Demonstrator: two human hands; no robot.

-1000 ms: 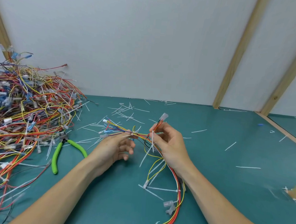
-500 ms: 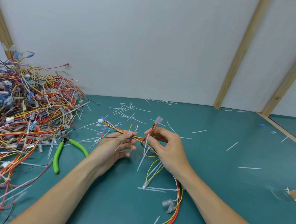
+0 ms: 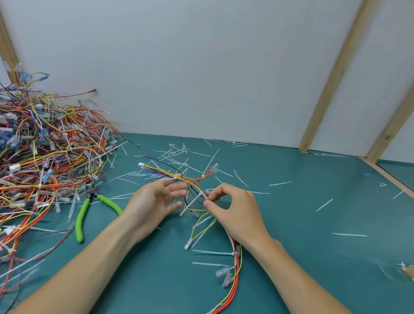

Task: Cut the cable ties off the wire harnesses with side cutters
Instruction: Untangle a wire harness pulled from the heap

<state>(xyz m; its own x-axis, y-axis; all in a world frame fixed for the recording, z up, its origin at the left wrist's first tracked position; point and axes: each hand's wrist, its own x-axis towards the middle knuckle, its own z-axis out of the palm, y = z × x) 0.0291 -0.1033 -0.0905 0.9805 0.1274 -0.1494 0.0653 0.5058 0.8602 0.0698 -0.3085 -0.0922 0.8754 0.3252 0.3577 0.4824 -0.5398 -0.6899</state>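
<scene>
A wire harness (image 3: 234,279) of red, yellow and blue wires lies on the green mat, running from the front edge up to the middle. My right hand (image 3: 236,213) pinches it at a white cable tie (image 3: 193,202) between thumb and fingers. My left hand (image 3: 153,202) hovers just left of the wires with its fingers spread and holds nothing. The side cutters (image 3: 84,212) with green handles lie on the mat to the left of my left hand, untouched.
A big tangled heap of harnesses (image 3: 28,169) fills the left side of the mat. Several cut white tie pieces (image 3: 181,152) are scattered over the mat. A white back wall with wooden battens (image 3: 328,91) closes off the far side.
My left hand has let go of the harness and opened its fingers. My right hand has shifted down the wires to the cable tie, and the harness end now lies on the mat.
</scene>
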